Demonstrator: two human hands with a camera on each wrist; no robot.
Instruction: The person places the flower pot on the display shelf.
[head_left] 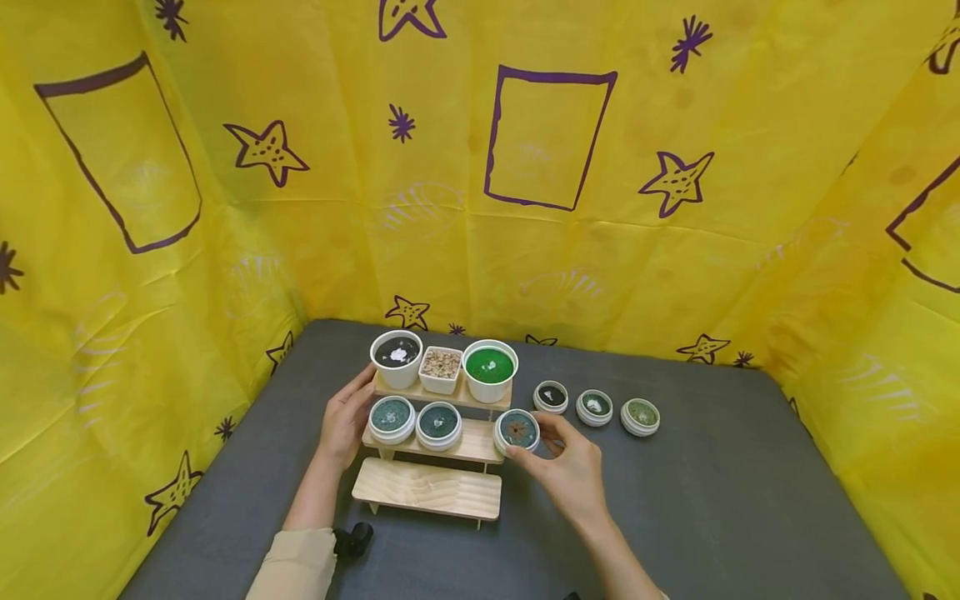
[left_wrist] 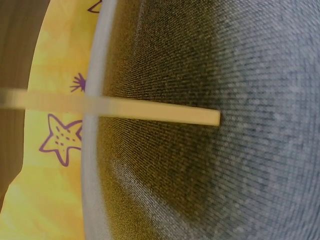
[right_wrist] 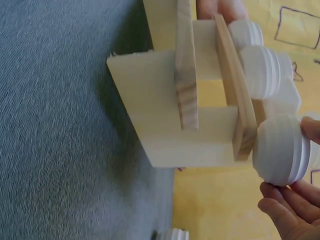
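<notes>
My right hand (head_left: 566, 467) pinches a small round white jar (right_wrist: 280, 150), thumb on one side and fingers on the other. Its blue-green top bears a brown star shape, and it sits at the right end of the middle step of a three-tier wooden stand (head_left: 427, 487). Two similar jars, a left one (head_left: 391, 419) and its neighbour (head_left: 438, 426), stand on that step's left part. My left hand (head_left: 345, 421) touches the stand's left side, fingers reaching toward the upper step. On the top step are a dark-filled cup (head_left: 397, 358), a square nut-filled dish (head_left: 441, 369) and a green-filled cup (head_left: 490, 370).
Right of the stand, three more small jars stand in a row on the grey table: a dark one (head_left: 551, 397), a green one (head_left: 595, 407) and a pale green one (head_left: 640, 417). Yellow patterned cloth (head_left: 465, 250) surrounds the table at the back and sides.
</notes>
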